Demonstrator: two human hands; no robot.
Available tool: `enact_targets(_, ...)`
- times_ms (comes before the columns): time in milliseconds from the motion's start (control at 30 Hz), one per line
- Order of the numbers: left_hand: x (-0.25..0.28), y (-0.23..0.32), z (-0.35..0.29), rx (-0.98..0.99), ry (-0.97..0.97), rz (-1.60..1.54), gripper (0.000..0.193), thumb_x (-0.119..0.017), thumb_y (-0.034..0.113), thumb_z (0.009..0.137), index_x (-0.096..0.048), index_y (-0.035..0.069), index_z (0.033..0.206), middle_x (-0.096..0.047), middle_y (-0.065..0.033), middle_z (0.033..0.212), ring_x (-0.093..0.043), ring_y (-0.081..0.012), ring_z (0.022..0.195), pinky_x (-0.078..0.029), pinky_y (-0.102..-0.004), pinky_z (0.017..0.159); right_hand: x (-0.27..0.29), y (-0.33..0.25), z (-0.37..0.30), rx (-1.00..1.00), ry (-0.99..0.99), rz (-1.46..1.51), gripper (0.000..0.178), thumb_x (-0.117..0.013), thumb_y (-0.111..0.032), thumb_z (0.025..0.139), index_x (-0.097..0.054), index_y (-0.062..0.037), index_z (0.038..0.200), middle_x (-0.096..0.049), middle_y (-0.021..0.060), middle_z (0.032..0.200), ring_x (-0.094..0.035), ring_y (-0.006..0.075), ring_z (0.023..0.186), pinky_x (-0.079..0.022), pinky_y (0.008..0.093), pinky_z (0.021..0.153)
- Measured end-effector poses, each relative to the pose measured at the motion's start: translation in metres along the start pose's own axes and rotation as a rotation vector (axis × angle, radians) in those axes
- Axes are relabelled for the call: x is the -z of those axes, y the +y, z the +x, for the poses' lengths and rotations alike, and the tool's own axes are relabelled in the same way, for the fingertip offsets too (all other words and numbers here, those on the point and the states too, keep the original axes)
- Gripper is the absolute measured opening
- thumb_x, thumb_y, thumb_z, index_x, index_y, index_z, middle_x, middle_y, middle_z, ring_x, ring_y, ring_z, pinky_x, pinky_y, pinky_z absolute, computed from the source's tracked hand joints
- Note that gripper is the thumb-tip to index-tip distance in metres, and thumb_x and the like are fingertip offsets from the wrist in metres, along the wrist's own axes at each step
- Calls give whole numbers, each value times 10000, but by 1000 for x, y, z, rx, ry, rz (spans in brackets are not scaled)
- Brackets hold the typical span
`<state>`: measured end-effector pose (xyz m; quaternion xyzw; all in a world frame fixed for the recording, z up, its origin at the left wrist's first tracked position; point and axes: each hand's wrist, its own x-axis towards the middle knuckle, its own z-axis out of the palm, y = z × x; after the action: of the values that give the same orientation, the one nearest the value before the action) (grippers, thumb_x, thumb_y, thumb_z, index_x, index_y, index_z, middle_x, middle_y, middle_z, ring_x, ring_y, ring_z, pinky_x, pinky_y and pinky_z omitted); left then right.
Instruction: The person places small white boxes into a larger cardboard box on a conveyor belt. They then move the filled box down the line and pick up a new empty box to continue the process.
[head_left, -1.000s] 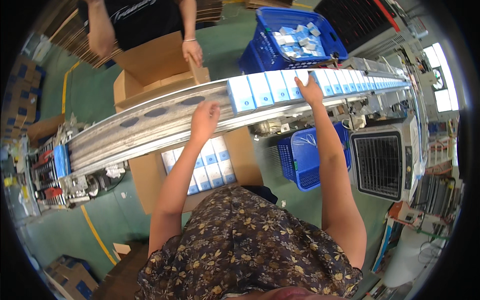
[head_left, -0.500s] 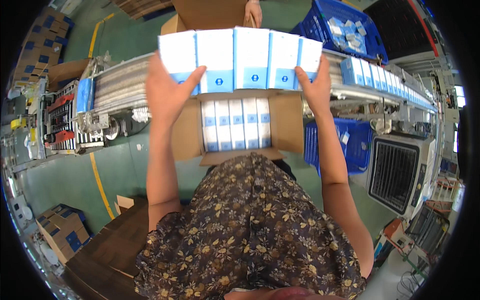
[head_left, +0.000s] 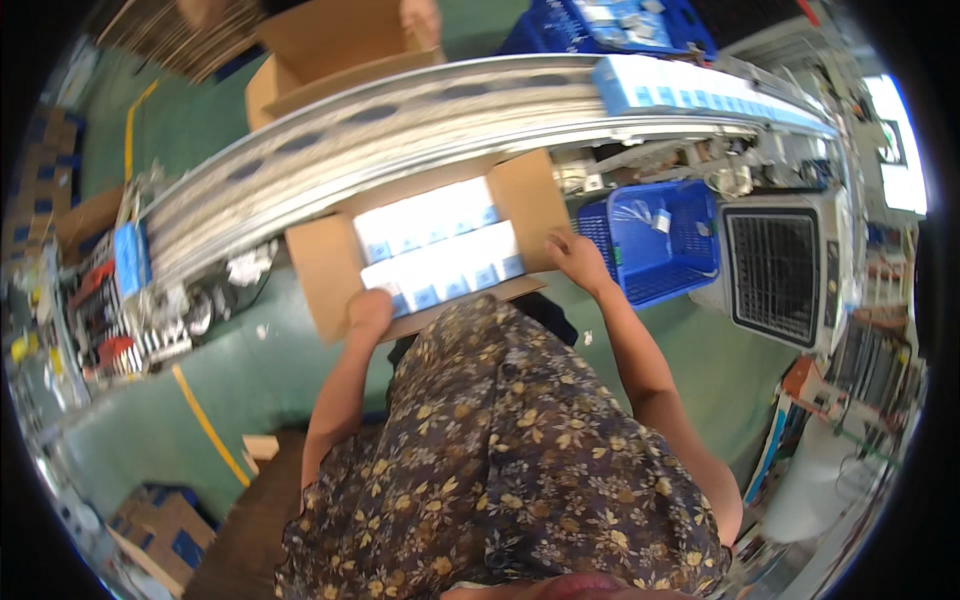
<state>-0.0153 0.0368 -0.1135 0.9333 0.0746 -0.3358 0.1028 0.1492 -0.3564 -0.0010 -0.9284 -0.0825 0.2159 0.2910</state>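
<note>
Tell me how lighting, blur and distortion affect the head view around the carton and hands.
Head view: fisheye bends the conveyor into an arc; black corners ring the picture; glare washes out the white packs in the cardboard carton; left hand and right hand slightly soft; the left edge smears.

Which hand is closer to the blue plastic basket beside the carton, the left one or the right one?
Right. The right hand rests at the open carton's right end, just beside the blue basket. The left hand is at the carton's near left edge, much farther away.

Two blue crates [head_left: 660, 240]; three open cartons [head_left: 330, 275]
</note>
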Motion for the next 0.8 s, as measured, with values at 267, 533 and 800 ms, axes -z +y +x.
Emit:
enact_targets(267,121,93,39,-420,-93,-287,316,-653,344,881,-720,89,1056,-702,-160,1053,-650,-354,978,-511,-445,849,144,96,134,163,759,-108,251,-689,-151,839,-679,-68,1075,-644,174,969,-615,338,908,-497,420,804)
enact_targets(533,231,217,61,-488,443,-673,192,-626,221,940,-704,90,1057,-667,-137,878,-650,-287,757,-503,-393,687,293,148,244,-195,879,-591,473,-655,-446,873,-652,-8,1051,-648,234,1040,-608,415,979,-505,509,841)
enact_targets(800,256,190,122,-383,628,-939,208,-622,229,945,-713,50,999,-698,-153,885,-664,-291,787,-516,-370,740,289,78,275,-122,486,-447,874,-552,-738,821,-598,32,1232,-643,279,1135,-624,410,1074,-487,474,923)
